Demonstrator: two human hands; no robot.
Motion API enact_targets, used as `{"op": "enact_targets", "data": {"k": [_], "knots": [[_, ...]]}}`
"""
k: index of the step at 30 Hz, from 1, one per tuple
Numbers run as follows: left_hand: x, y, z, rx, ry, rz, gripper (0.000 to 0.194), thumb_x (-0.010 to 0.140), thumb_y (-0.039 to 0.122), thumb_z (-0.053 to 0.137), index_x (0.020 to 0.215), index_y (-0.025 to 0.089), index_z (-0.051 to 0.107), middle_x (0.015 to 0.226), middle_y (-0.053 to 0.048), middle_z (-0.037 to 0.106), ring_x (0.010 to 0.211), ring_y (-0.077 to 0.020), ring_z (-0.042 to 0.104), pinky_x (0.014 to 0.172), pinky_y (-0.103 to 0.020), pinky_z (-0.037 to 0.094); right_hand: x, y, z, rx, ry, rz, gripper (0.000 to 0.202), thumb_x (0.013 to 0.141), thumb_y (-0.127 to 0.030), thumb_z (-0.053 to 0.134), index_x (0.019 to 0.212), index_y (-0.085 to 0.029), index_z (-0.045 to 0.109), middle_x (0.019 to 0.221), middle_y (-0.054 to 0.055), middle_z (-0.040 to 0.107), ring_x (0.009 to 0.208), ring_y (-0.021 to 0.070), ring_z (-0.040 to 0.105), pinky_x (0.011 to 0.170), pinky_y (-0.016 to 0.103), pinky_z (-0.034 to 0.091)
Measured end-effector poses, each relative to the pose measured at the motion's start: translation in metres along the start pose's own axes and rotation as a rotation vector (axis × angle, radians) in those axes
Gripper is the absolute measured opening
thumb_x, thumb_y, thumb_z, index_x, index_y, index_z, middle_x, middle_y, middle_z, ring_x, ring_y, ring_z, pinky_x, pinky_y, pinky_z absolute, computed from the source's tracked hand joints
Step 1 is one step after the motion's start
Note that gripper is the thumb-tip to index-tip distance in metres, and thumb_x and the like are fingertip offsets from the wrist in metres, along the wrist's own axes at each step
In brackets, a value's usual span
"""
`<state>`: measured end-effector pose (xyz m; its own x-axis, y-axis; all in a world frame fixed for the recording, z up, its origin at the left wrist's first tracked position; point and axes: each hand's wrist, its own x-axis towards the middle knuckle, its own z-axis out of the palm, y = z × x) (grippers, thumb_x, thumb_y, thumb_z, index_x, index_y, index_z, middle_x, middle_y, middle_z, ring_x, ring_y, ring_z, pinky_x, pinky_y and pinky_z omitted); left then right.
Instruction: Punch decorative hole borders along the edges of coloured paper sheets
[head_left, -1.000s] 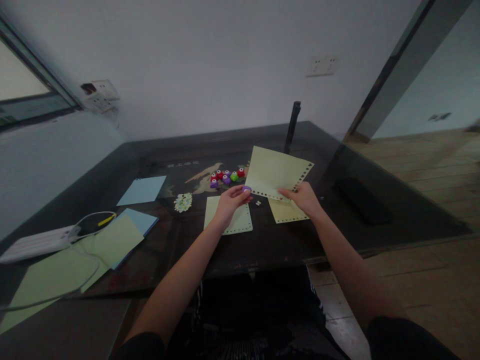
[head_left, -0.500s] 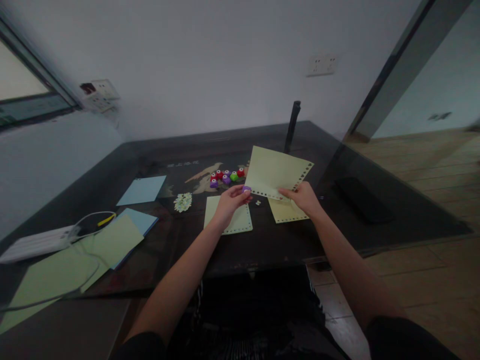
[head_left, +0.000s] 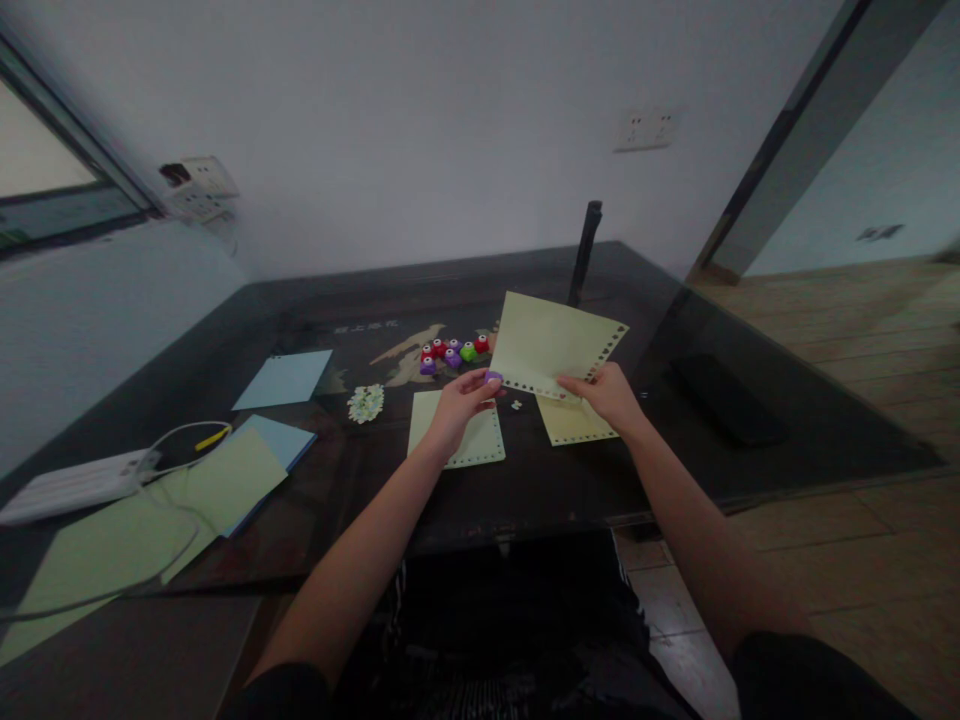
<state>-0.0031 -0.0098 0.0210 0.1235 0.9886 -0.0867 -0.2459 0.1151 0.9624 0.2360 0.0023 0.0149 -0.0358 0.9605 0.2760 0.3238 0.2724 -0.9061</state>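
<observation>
My left hand (head_left: 459,408) is closed on a small purple craft punch (head_left: 493,378), which sits at the lower left corner of a pale yellow sheet of paper (head_left: 553,338). Between thumb and fingers, my right hand (head_left: 611,396) grips the lower edge of that sheet, holding it tilted above the table. Small punched holes line its bottom and right edges. Beneath my left hand lies another pale sheet (head_left: 480,445) with holes along its edges. A yellower punched sheet (head_left: 576,425) is partly hidden under the held one. Tiny punched paper bits (head_left: 516,405) lie between them.
Several red, purple and green punches (head_left: 452,355) stand behind my left hand. A pile of paper cutouts (head_left: 366,403) lies left of it. Blue paper (head_left: 285,381), green sheets (head_left: 120,530), a white power strip (head_left: 79,485) and a cable occupy the left. A black object (head_left: 726,398) rests at right.
</observation>
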Motion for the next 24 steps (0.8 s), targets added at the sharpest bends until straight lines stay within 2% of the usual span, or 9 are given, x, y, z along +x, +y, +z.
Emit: {"op": "enact_targets", "data": {"k": [15,24], "knots": [[-0.0004,-0.0009,0.0019,-0.041,0.001,0.014,0.038,0.063,0.029,0.079,0.095,0.013,0.066,0.089,-0.008,0.069,0.078,-0.0151,0.065,0.079,-0.031,0.049,-0.0003,-0.0019,0.0013,0.026,0.007,0.03,0.033,0.065,-0.032,0.071,0.092,-0.013,0.072,0.097,0.012,0.072,0.09,0.0273,0.067,0.086,0.046,0.052],[-0.0008,-0.0007,0.0019,-0.041,0.009,0.015,0.036,0.063,0.028,0.078,0.095,0.013,0.067,0.09,-0.009,0.069,0.078,-0.0154,0.065,0.075,-0.029,0.049,0.0007,0.003,0.0009,0.022,-0.002,0.006,0.033,0.066,-0.034,0.071,0.093,-0.015,0.072,0.097,0.01,0.072,0.09,0.0269,0.068,0.087,0.048,0.051]]}}
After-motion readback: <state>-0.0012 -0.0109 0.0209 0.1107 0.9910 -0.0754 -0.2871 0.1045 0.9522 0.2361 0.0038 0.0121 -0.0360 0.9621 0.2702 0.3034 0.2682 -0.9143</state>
